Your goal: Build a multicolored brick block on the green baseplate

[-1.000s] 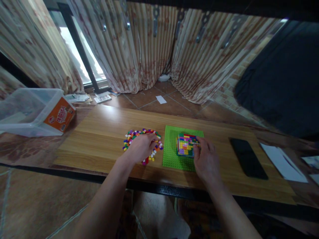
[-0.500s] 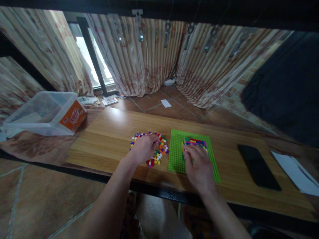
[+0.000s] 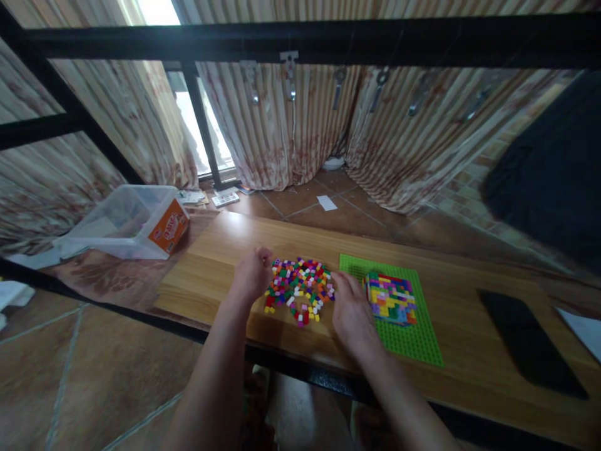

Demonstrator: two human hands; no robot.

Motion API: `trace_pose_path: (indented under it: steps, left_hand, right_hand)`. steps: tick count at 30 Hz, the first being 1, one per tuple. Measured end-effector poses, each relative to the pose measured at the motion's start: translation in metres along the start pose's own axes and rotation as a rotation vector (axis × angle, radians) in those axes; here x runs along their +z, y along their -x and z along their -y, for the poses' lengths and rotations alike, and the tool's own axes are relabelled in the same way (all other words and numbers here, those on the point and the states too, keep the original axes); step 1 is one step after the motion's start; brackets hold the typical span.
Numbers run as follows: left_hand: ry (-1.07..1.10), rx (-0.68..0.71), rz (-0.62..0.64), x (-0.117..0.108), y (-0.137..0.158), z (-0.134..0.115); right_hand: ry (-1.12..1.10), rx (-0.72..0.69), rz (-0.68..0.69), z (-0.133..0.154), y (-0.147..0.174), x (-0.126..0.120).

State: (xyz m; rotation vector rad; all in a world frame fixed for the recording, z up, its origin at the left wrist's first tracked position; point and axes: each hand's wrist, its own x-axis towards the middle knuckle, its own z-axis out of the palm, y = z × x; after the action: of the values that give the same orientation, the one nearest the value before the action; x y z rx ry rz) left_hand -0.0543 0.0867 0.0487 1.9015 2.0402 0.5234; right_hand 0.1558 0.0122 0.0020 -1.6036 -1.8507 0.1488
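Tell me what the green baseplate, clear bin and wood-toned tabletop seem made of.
Green baseplate: probably moulded plastic, fairly matte, with rows of studs. Clear bin: likely plastic, slightly cloudy; light passes through its walls. Tabletop: wood or wood-look laminate, somewhat glossy, judging by grain streaks and a bright reflection.

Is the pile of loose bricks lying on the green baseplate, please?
No, the loose bricks lie on the wooden tabletop, beside the green baseplate.

The orange label (image 3: 169,224) on the clear bin (image 3: 136,248), left of the left fingers (image 3: 264,252), bears white characters (image 3: 171,226) too blurred to read.
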Motion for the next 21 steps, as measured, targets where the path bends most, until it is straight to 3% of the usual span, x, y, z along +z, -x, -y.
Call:
trace_pose_path:
  steps: [3,6,13,21]
  left_hand:
    - [-0.007,-0.041,0.033,0.003,-0.002,0.012]
    - [-0.017,0.005,0.142,0.007,-0.002,0.016]
    - [-0.018,0.105,0.298,0.006,0.004,0.004]
    - [-0.012,0.128,0.292,0.005,0.006,-0.003]
  right_hand:
    - [0.021,0.026,0.027,-0.002,-0.012,0.006]
    - [0.013,0.049,0.083,-0.004,-0.023,0.013]
    - [-0.035,0.054,0.172,-0.007,-0.04,0.026]
    - [-0.171,0.011,0.224,0.004,-0.039,0.022]
